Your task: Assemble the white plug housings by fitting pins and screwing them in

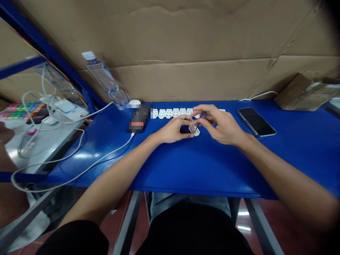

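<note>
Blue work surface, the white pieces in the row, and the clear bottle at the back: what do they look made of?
The blue work surface looks like painted metal or glossy laminate, since it shows bright, mirror-like reflections. The white pieces look like moulded plastic with a smooth, low-sheen finish, though they are small in view. The clear bottle looks like thin plastic: see-through, with light catching on its walls.

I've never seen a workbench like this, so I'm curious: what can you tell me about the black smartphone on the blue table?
The black smartphone is a slim slab with rounded corners and a thin, pale, metallic-looking rim. It lies flat, screen up, turned at a slant on the glossy blue table, to the right of the person's right hand and apart from it. The shiny screen is dark and shows nothing but a faint sheen. Only the tabletop touches it; its back is hidden.
</note>
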Motion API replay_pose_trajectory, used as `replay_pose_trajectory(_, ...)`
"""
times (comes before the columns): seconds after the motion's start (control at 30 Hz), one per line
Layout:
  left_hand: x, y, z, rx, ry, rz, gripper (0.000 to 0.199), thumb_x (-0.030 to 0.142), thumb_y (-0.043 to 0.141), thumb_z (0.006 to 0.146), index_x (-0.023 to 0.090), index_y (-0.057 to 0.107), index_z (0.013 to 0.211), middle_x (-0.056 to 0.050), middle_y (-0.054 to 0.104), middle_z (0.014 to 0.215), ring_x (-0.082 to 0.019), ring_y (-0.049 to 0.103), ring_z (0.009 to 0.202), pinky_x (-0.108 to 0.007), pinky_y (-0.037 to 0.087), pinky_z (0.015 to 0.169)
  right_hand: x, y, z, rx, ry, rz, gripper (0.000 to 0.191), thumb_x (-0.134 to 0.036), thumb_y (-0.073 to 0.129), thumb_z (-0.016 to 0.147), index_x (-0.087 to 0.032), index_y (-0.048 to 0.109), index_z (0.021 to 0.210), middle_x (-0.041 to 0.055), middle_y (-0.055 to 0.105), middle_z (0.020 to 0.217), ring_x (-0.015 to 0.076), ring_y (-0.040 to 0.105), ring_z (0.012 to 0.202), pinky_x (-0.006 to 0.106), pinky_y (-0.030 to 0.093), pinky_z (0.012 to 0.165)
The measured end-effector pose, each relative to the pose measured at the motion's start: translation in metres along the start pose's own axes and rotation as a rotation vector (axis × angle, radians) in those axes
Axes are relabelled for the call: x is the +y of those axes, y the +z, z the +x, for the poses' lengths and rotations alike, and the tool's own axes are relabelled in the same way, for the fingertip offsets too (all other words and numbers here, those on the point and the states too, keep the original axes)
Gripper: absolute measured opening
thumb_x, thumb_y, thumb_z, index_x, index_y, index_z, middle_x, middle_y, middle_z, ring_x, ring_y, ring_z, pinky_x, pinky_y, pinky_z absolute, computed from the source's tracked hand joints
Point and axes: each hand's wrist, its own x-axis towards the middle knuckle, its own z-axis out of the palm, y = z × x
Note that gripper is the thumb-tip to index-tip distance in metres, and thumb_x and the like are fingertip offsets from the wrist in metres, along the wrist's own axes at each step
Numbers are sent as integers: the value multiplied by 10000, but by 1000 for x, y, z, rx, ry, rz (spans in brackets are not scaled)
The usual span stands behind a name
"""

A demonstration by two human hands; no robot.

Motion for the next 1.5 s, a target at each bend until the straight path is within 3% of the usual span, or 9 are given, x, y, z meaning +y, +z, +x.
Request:
replay_pose_trajectory(0.1,-2,0,0,-2,13,1,77,247,874,983,255,832,1048,-90,754,1311,-287,725,1276,-523,526,1219,-1,2,0,135,-31,-44,256,-344,753,1076,-293,750,1327,12,895,1093,198,881,825,316,758,785)
replay_pose_trajectory(0.27,-2,0,0,-6,-7,8,72,267,874,986,255,832,1043,-95,750,1315,-300,711,1305,-539,521,1226,-1,2,0,62,-25,4,329,-292,632,1118,-282,713,1437,51,886,1283,216,905,995,342,768,863)
replay_pose_trajectory(0.47,-1,0,0,-11,3,4,71,253,864,989,254,828,1050,-91,754,1298,-286,721,1275,-516,529,1216,-3,4,-1,199,-49,-105,246,-399,804,1049,-296,813,1272,17,917,1095,223,896,846,360,765,826)
replay_pose_trajectory(0.6,-1,0,0,-3,8,3,59,256,860,994,240,811,1021,-95,762,1278,-298,712,1292,-529,527,1216,-3,5,-2,60,-72,-72,392,-315,632,1127,-278,717,1507,69,874,1365,243,899,1080,399,764,965)
replay_pose_trajectory(0.77,0,1,0,2,20,16,64,234,851,1000,241,820,1056,-85,748,1265,-278,721,1240,-502,541,1193,-4,8,-2,177,-42,-83,284,-383,774,1075,-281,801,1339,22,909,1203,195,889,848,330,765,844)
replay_pose_trajectory(0.93,0,1,1,-1,23,17,54,243,845,1008,233,803,1041,-93,758,1308,-301,704,1330,-522,518,1237,-6,8,-2,30,-18,-52,395,-318,625,1139,-274,701,1524,56,867,1380,235,897,1093,385,755,983)
replay_pose_trajectory(1.13,-2,0,0,-15,15,20,60,244,852,1004,246,824,1058,-83,752,1281,-283,722,1266,-506,540,1197,-7,7,-1,162,29,-139,268,-411,779,1077,-284,791,1312,18,905,1202,203,887,820,338,745,803)
replay_pose_trajectory(1.3,-2,1,0,-8,-8,12,74,247,859,993,235,814,1051,-95,755,1306,-295,708,1305,-517,528,1216,-6,3,-1,-38,14,-109,427,-342,564,1157,-269,644,1570,76,861,1391,266,887,1148,420,744,978)
replay_pose_trajectory(1.5,-1,1,1,-14,2,18,57,245,844,1001,249,822,1054,-91,745,1293,-288,718,1264,-518,549,1187,-9,7,-3,129,84,-193,321,-441,733,1095,-275,769,1367,36,908,1155,229,894,885,350,738,815)
